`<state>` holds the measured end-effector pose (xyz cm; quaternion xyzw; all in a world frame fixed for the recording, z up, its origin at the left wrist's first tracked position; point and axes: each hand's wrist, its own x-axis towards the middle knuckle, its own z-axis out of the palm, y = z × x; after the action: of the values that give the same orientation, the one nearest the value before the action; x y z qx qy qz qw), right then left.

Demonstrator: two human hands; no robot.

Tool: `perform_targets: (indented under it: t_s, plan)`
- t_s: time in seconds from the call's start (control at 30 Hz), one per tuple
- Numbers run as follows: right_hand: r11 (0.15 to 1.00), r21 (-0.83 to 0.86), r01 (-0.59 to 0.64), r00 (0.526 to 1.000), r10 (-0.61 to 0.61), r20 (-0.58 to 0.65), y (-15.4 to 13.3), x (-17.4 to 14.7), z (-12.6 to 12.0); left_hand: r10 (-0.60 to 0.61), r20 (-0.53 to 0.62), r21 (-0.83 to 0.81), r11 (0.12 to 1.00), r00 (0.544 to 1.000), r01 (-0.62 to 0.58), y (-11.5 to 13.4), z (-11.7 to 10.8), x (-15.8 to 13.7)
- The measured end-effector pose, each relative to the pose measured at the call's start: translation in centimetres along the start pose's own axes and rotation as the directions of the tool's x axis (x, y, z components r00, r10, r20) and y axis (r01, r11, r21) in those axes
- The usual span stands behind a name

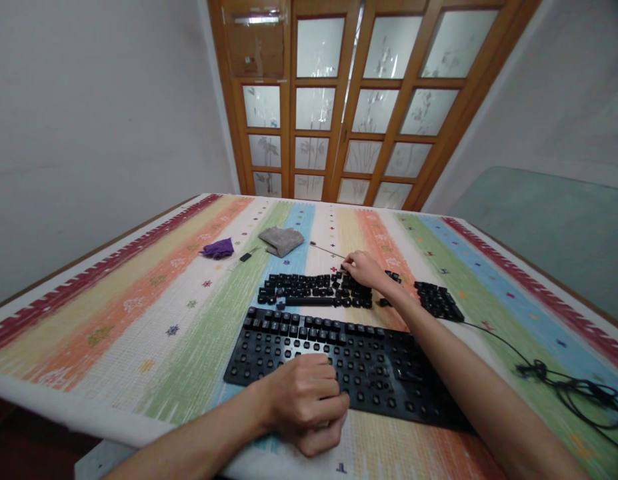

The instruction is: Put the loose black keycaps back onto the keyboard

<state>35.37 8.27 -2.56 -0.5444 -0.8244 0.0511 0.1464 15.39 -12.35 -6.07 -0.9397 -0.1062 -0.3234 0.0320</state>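
Observation:
A black keyboard (pixel 309 347) lies in front of me, its top rows fitted with keycaps and many switches below bare. My left hand (pixel 309 403) is closed in a fist at the keyboard's front edge; whatever it may hold is hidden. Behind the keyboard, loose black keycaps (pixel 309 287) lie in rows, with a long space bar (pixel 309 302) along the front. My right hand (pixel 363 268) reaches over the far right end of these rows. Its fingertips pinch a small black keycap (pixel 343 268).
A thin stick (pixel 327 251), grey cloth (pixel 283 240), purple cloth (pixel 217 249) and small dark object (pixel 245 257) lie farther back. More keycaps (pixel 437 301) form a block on the right. A coiled cable (pixel 583 393) rests on the striped tablecloth (pixel 189 340).

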Motion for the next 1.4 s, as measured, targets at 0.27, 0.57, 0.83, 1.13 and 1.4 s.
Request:
perform_targets:
  t_s: [0.27, 0.57, 0.83, 1.13, 1.4]
  plan:
    - [0.983, 0.155, 0.095, 0.995, -0.088, -0.051, -1.1, -4.9, -2.9, -0.035, -0.043, 0.028, 0.999, 0.998, 0.036, 0.5, 0.3, 0.1]
    - [0.911, 0.361, 0.197, 0.967, -0.241, 0.081, -3.4, -13.5, -4.1, -0.317, -0.193, 0.124, 0.931, 0.929, 0.344, -0.6, -0.5, 1.6]
    - [0.850, 0.506, 0.144, 0.955, -0.254, 0.155, -4.2, -14.9, -3.4, -0.421, -0.107, 0.098, 0.897, 0.901, 0.431, -1.7, 0.6, 2.9]
    - [0.860, 0.491, 0.138, 0.958, -0.242, 0.155, -3.9, -15.1, -2.7, -0.452, -0.032, 0.138, 0.881, 0.892, 0.452, -2.4, 1.5, 2.9]
    - [0.911, 0.338, 0.237, 0.957, -0.279, 0.081, -3.2, -15.5, -1.6, -0.476, 0.038, 0.189, 0.867, 0.879, 0.461, -3.1, 1.9, 2.5]
